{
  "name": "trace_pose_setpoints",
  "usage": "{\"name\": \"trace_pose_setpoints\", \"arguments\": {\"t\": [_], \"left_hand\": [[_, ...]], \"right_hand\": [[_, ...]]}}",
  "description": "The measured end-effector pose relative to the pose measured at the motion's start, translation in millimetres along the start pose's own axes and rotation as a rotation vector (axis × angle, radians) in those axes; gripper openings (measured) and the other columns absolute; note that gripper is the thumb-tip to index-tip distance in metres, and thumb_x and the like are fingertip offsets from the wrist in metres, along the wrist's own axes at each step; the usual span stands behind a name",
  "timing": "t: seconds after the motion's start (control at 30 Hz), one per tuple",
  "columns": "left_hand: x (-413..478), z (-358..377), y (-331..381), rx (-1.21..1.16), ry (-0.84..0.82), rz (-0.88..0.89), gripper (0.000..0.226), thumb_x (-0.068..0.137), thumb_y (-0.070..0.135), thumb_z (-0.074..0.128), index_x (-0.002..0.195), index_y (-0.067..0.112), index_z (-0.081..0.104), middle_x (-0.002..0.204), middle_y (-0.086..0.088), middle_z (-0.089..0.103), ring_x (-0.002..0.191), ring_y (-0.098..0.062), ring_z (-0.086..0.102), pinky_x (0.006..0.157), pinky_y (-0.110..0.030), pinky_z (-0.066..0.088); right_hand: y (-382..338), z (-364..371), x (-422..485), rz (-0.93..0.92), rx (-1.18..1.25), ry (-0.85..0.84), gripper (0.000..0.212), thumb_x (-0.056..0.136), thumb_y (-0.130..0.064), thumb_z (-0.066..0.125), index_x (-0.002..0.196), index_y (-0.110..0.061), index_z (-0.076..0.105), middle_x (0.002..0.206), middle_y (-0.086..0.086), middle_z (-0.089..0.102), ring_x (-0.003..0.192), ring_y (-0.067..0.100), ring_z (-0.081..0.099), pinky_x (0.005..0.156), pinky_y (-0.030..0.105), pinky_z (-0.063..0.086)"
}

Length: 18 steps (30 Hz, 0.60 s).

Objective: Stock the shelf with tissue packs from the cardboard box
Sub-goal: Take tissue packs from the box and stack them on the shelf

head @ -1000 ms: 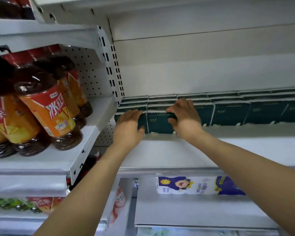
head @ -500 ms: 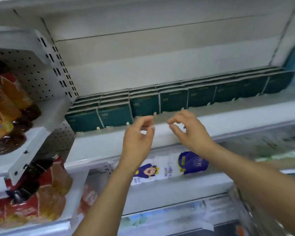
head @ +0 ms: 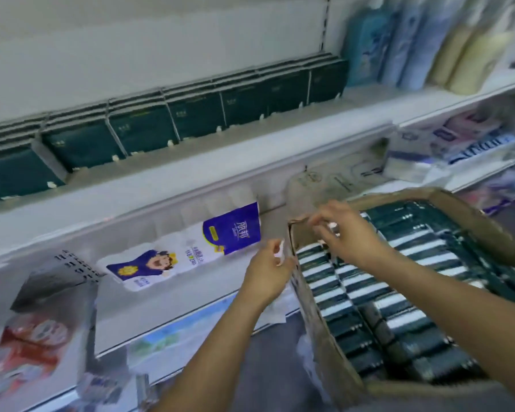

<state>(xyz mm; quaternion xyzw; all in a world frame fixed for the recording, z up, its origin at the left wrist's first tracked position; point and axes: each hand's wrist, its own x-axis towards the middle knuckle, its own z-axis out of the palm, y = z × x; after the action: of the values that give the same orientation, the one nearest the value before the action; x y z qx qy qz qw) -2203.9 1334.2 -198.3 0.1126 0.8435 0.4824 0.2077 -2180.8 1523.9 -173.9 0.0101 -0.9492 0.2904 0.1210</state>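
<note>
Risk sits in the tight packing: dark green tissue packs (head: 348, 295) fill the brown cardboard box (head: 318, 352) edge-on in close rows, so tugging one could drag neighbours up or tear a wrapper. The right hand (head: 348, 236) hovers, fingers curled, over the box's far corner; the left hand (head: 268, 270) sits just outside the box wall. Each shows a white scrap (head: 280, 251) at its fingertips, but blur hides any grip. Above both hands, the white metal shelf (head: 191, 172) carries a row of matching packs (head: 191, 114).
</note>
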Motion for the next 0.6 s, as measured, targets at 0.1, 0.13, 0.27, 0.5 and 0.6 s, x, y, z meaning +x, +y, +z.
{"name": "trace_pose_setpoints", "arguments": {"t": [0.1, 0.13, 0.27, 0.5, 0.6], "left_hand": [[-3.5, 46.3, -8.1, 0.077, -0.091, -0.03, 0.05, 0.091, 0.022, 0.062, 0.136, 0.011, 0.044, 0.125, 0.0, 0.054, 0.118, -0.026, 0.055, 0.094, -0.034, 0.047], [-3.8, 58.1, -11.7, 0.114, -0.101, -0.026, 0.049, 0.089, 0.022, 0.063, 0.134, 0.013, 0.045, 0.125, 0.0, 0.057, 0.116, -0.025, 0.056, 0.093, -0.033, 0.047], [0.6, 92.8, -29.5, 0.204, -0.054, -0.044, 0.055, 0.078, 0.016, 0.063, 0.131, 0.018, 0.046, 0.124, -0.007, 0.058, 0.113, -0.026, 0.056, 0.095, -0.041, 0.048], [7.9, 114.0, -52.1, 0.235, -0.001, -0.003, 0.067, 0.072, 0.027, 0.062, 0.136, 0.031, 0.04, 0.129, 0.004, 0.055, 0.115, -0.013, 0.056, 0.096, -0.037, 0.051], [9.5, 117.4, -56.0, 0.263, 0.019, -0.013, 0.069, 0.074, 0.023, 0.066, 0.135, 0.037, 0.039, 0.128, 0.008, 0.055, 0.115, -0.011, 0.055, 0.095, -0.039, 0.051]], "right_hand": [[43.3, -7.4, -38.8, 0.112, -0.011, -0.141, 0.011, 0.092, -0.014, 0.062, 0.1, -0.02, 0.067, 0.098, -0.003, 0.058, 0.098, 0.017, 0.056, 0.084, 0.03, 0.047], [56.5, -9.2, -50.6, 0.142, -0.034, -0.191, 0.013, 0.092, -0.015, 0.062, 0.103, -0.02, 0.068, 0.101, -0.003, 0.058, 0.1, 0.017, 0.055, 0.087, 0.029, 0.046], [103.9, -13.5, -86.2, 0.248, -0.203, -0.424, 0.027, 0.093, -0.01, 0.059, 0.117, -0.019, 0.064, 0.121, 0.002, 0.058, 0.115, 0.022, 0.053, 0.098, 0.038, 0.045], [139.4, -19.8, -117.3, 0.247, -0.483, -0.711, 0.053, 0.086, 0.004, 0.051, 0.135, -0.017, 0.05, 0.136, 0.008, 0.049, 0.12, 0.026, 0.048, 0.092, 0.035, 0.048], [156.9, -11.1, -121.1, 0.213, -0.485, -0.73, 0.065, 0.08, 0.007, 0.045, 0.138, -0.023, 0.045, 0.137, 0.006, 0.052, 0.126, 0.024, 0.046, 0.093, 0.035, 0.049]]}}
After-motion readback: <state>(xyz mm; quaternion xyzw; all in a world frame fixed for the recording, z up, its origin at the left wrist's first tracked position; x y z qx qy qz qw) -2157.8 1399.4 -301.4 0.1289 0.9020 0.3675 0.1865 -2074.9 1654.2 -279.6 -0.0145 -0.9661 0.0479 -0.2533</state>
